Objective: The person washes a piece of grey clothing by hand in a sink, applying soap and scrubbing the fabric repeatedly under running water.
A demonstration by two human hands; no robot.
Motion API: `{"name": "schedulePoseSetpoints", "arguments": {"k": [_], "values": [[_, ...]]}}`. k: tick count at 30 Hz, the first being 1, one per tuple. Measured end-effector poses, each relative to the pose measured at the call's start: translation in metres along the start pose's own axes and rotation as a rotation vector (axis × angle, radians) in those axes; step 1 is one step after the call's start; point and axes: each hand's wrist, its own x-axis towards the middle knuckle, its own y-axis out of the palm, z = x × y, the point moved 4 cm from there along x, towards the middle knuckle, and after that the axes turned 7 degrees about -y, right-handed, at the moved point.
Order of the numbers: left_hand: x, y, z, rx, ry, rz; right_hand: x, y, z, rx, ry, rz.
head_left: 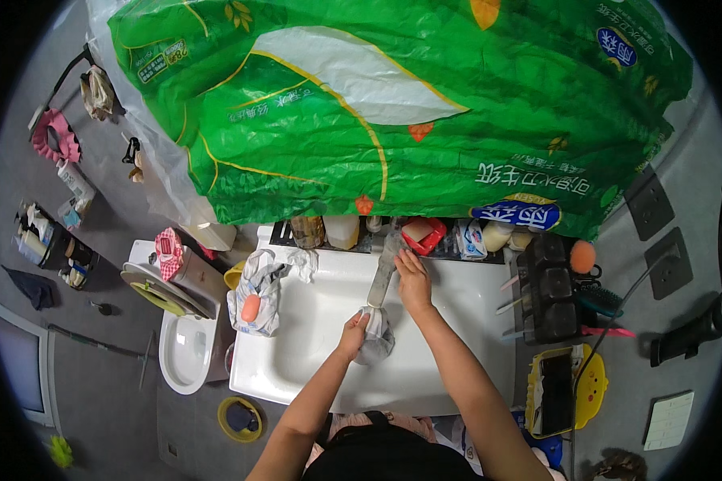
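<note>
My left hand (353, 333) grips a wet-looking grey-and-white cloth (376, 343), which hangs in the white sink (297, 337) right below the spout of the faucet (381, 280). My right hand (413, 279) lies against the top of the faucet, its fingers stretched out and touching the lever end. No object shows in that hand. On the sink's left rim, an orange bar of soap (251, 308) rests on a crumpled white-and-grey cloth (266, 280). Whether water runs from the spout I cannot tell.
Behind the faucet, bottles and a red soap package (423, 234) line a ledge, under a big green plastic sheet (425, 104). A dark organizer (547, 289) and a yellow basket (590, 386) holding a phone (554, 393) are at right. A toilet (186, 357) stands left.
</note>
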Motion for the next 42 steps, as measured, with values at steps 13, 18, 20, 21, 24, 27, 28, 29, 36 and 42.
{"name": "schedulePoseSetpoints", "arguments": {"k": [13,18,20,21,24,27,28,29,36,42], "values": [[-0.002,0.004,-0.006,-0.077,-0.001,-0.041,0.007,-0.003,-0.002,0.064,0.024,-0.035],[-0.001,0.003,-0.006,-0.062,-0.005,-0.055,0.008,-0.004,-0.001,0.077,0.030,-0.023],[0.002,0.001,-0.003,-0.045,-0.005,-0.061,0.010,-0.005,-0.001,0.080,0.027,-0.026],[0.004,-0.001,-0.002,-0.036,-0.001,-0.060,0.010,-0.004,-0.001,0.083,0.026,-0.027],[0.008,-0.005,0.002,-0.028,-0.002,-0.067,0.011,-0.002,-0.004,0.079,0.022,-0.018],[0.011,-0.006,0.005,-0.044,0.002,-0.073,0.010,-0.001,-0.005,0.082,0.041,-0.008],[0.012,-0.007,0.005,-0.052,0.006,-0.076,0.011,-0.001,-0.004,0.086,0.048,-0.002],[0.013,-0.009,0.006,-0.035,-0.005,-0.072,0.011,-0.002,-0.003,0.091,0.056,0.003],[0.020,-0.015,0.013,-0.025,-0.043,-0.063,0.009,-0.001,-0.006,0.070,0.060,0.029],[0.020,-0.009,0.018,-0.100,-0.110,0.004,0.021,0.001,0.006,-0.153,-0.008,0.040]]}}
